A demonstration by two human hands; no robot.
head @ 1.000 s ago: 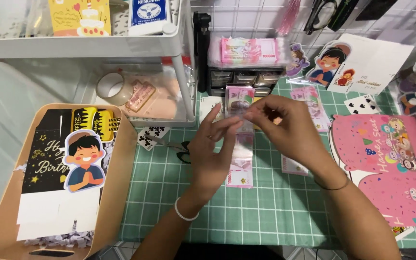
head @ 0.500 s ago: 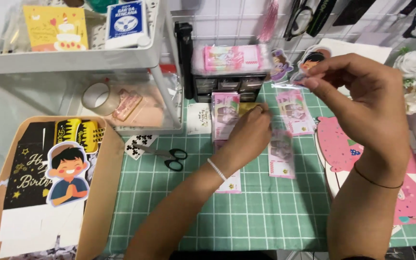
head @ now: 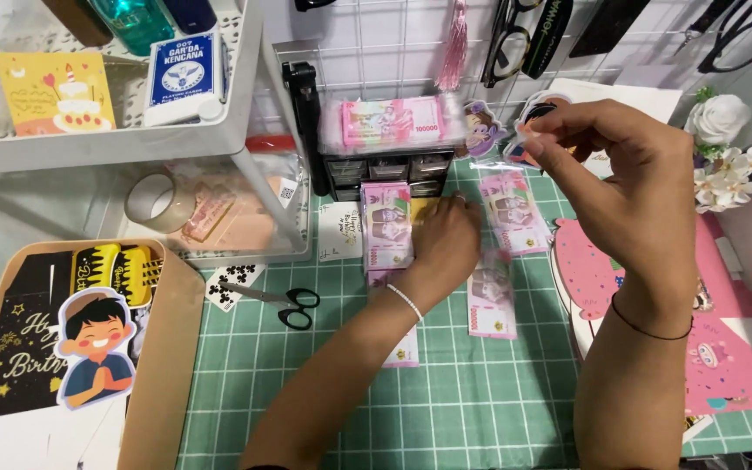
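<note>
Two strips of pink banknotes in clear sleeves lie on the green cutting mat [head: 480, 409]. My left hand [head: 446, 244] is down on the mat with curled fingers, pressing on the edge of the left banknote strip [head: 386, 228] and a yellow piece [head: 424, 207] beside it. My right hand [head: 615, 170] is raised above the mat, thumb and fingers pinching the clear top end of the right banknote strip [head: 510, 209]. That strip runs down to a blurred lower note [head: 491, 300].
Black scissors [head: 293, 305] lie left of the notes. A brown box [head: 163, 348] holds a black birthday card at the left. Behind are a white shelf [head: 132, 139], tape roll [head: 154, 200], small drawer unit [head: 385, 165] topped with a banknote bundle, pink card [head: 724, 348] and white flowers [head: 720, 117].
My hands were together pinching a strip at the mat's middle. The right hand has lifted up and to the right with the clear end; the left has dropped onto the notes.
</note>
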